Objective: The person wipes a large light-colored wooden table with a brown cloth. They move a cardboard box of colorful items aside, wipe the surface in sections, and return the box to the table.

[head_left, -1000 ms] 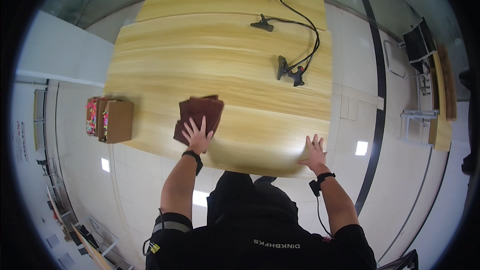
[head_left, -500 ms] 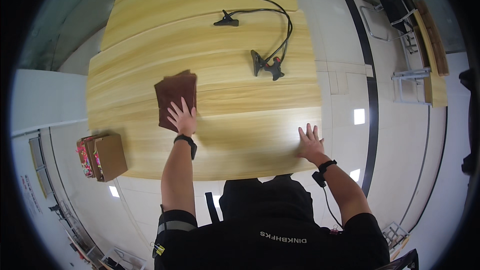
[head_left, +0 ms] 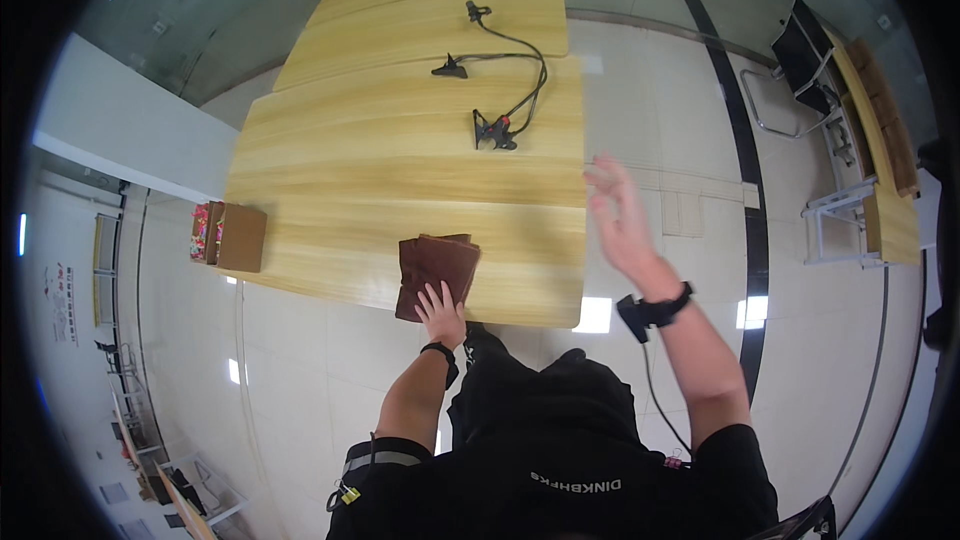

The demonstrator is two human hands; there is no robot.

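A small stack of dark brown folded cloth (head_left: 437,265), its layers slightly askew, lies near the front edge of the wooden table (head_left: 330,230). My left hand (head_left: 441,314) rests on its near part, fingers stretched out and a little apart. Whether the fingertips press or grip the fabric is hard to make out. Off the table's right edge my right hand (head_left: 622,223) is raised in the air, holding nothing, its fingers apart and somewhat blurred. Both wrists wear black bands.
Black clamps on bendy arms (head_left: 497,130) lie farther back on the table. A cardboard box (head_left: 240,237) with colourful contents stands by its left edge. At the far right are a black chair (head_left: 803,65) and a wooden desk (head_left: 890,225).
The brown cloth has come nearer and to the right under my left hand. My right hand has lifted off the tabletop. The whole view has shifted, with the table lying differently in it.
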